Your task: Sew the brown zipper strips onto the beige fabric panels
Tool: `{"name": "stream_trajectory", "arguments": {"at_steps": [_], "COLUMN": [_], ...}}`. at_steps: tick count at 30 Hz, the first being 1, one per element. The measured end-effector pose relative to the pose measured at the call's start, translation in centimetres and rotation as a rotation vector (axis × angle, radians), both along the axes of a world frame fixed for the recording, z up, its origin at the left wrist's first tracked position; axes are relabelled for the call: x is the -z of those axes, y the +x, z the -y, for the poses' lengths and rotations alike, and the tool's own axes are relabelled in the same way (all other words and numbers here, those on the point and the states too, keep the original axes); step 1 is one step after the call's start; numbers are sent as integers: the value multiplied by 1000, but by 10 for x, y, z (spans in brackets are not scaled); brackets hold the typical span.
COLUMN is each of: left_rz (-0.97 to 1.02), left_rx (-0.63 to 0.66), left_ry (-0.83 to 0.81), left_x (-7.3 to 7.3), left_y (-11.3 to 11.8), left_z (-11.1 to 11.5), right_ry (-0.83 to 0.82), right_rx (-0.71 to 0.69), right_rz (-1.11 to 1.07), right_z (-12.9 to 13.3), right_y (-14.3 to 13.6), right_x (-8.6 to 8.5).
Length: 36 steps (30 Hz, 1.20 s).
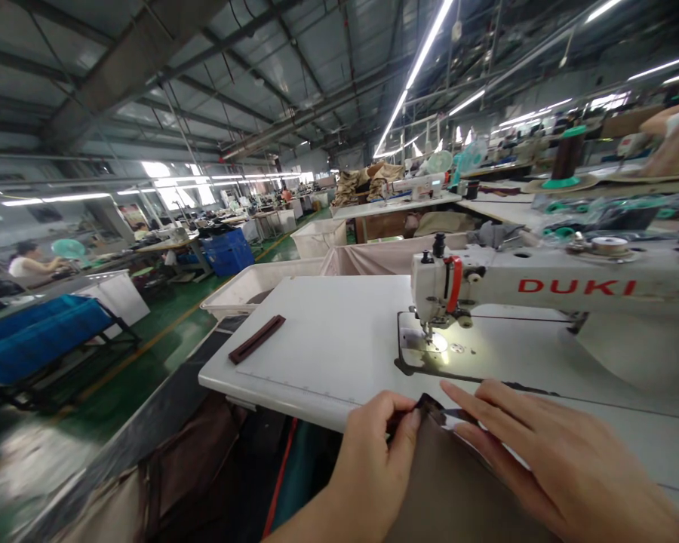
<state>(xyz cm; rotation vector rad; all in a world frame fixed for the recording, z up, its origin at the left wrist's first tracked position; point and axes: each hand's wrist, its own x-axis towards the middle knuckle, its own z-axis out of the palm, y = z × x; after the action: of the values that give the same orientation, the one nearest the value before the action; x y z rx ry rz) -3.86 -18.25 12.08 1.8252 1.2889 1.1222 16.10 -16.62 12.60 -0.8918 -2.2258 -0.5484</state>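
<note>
My left hand [376, 452] pinches the dark top corner of a piece of brown fabric [447, 483] between thumb and fingers, at the table's front edge. Close beside that corner is my right hand [543, 445], its index finger stretched forward. Between its thumb and fingers shows a small grey pointed metal tool [458, 414], its tip at the fabric corner; the rest is hidden by the hand. Just beyond both hands stands a white sewing machine [486, 283] with its lamp lit over the needle plate. A dark brown strip with a long slot [257, 339] lies on the table's left part.
The white sewing table [317, 339] has a front edge near my wrists. Brown cloth [192, 467] hangs at lower left. White bins [254, 283] stand behind the table, and a thread cone [569, 154] stands at right. Other people work at far left and far right.
</note>
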Motion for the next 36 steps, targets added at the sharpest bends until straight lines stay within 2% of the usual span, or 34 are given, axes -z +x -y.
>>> {"name": "stream_trajectory", "arguments": {"at_steps": [4,8,11,13,15,20,22,24,26,28,32,34,36], "left_rz": [-96,-157,-168,-173,-172,-92,-67,-57,-57,-54,8,106,216], "left_rx": [12,28,52,80,106,151,156,135,98,59,46,71,92], "left_ry": [90,177,211,212,193,103,68,36,16,9,8,-74,-201], "left_x": [2,6,7,7,6,3,2,2,3,4,6,6,6], "left_y": [2,2,2,2,3,8,10,10,11,11,13,15,16], "left_z": [3,4,3,2,2,2,0,-2,-4,-4,-3,-3,-4], "right_ry": [-69,-59,-71,-134,-304,-1010,-1181,-1263,-1260,-1190,-1022,-951,-871], "right_rx": [17,32,3,-32,-65,-38,-70,-141,-191,-208,-100,-65,-90], "right_rz": [47,76,88,83,73,-41,-116,-206,-305,-379,-370,-354,-322], "right_z": [-1,-2,-3,-4,-8,-19,-20,-19,-15,-11,-4,0,5], "right_y": [-1,-2,1,5,7,5,4,6,10,14,5,-5,-13], "right_x": [-3,-4,-7,-9,-11,-22,-27,-30,-29,-22,4,17,28]}}
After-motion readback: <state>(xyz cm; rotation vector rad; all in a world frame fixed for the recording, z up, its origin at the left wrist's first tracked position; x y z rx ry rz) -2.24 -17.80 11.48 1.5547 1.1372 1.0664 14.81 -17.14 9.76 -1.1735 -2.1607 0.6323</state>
